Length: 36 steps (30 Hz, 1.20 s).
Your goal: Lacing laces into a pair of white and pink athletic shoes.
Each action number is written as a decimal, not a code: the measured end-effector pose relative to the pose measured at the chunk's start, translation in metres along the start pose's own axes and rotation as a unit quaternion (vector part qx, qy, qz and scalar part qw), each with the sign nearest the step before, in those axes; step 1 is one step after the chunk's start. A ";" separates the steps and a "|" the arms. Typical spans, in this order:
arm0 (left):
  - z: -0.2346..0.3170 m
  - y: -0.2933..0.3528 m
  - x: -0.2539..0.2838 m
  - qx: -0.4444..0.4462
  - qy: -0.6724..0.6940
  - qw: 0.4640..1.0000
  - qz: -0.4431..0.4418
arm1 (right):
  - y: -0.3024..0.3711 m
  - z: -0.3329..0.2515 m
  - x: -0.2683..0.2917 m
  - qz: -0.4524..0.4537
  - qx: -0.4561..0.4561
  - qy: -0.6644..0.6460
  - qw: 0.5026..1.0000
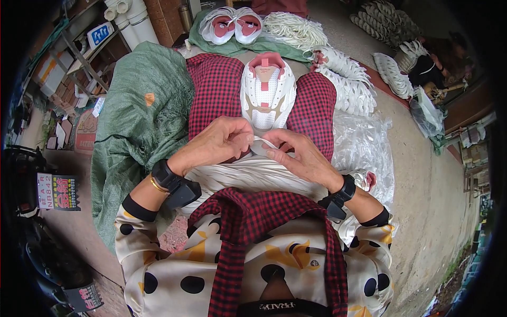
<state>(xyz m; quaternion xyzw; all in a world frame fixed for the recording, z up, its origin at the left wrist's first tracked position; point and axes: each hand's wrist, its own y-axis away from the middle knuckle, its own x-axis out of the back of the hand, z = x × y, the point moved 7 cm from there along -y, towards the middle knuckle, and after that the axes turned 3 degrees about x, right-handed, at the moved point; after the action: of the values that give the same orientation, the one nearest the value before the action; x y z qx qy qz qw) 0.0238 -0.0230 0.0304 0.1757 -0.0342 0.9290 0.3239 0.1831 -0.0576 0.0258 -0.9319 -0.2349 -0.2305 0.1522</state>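
My left hand (228, 136) is closed, thumb and fingers pinched on one end of a white shoelace (266, 142). The lace arcs across to my right hand (302, 157), whose thumb and fingers are also pinched on it. Just beyond the hands, a white shoe upper (271, 117) with pink lining and beige trim rests between my knees. Its toe points toward me. A thick bundle of white shoelaces (248, 178) lies across my lap, just below the hands. A red-and-black checked apron (217, 79) covers my legs.
A large green woven sack (140, 100) stands at my left. Clear plastic sheeting (364, 145) lies at my right, near stacked white uppers (351, 87). Ahead, more uppers (231, 26) and a lace bundle (296, 29) lie on green cloth. Another person (446, 55) sits far right.
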 end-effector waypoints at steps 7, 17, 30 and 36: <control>0.068 0.009 0.050 -0.073 0.017 0.996 0.040 | -0.001 -0.048 0.133 0.242 0.011 -0.124 0.962; 0.068 0.040 0.094 -0.092 -0.019 0.985 0.145 | 0.125 0.165 0.375 0.612 -0.125 0.314 0.715; 0.065 -0.022 -0.014 -0.181 -0.154 0.965 0.108 | -0.014 -0.026 0.045 0.013 0.047 -0.090 0.995; 0.048 -0.020 -0.012 -0.228 -0.230 0.937 0.129 | -0.014 0.016 0.031 -0.002 -0.026 -0.189 0.982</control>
<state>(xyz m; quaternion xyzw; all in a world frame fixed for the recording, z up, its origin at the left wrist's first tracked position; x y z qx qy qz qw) 0.0589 -0.0229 0.0699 0.2996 -0.3410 0.8644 0.2161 0.2057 -0.0277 0.0301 -0.9620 -0.2550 -0.0566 0.0802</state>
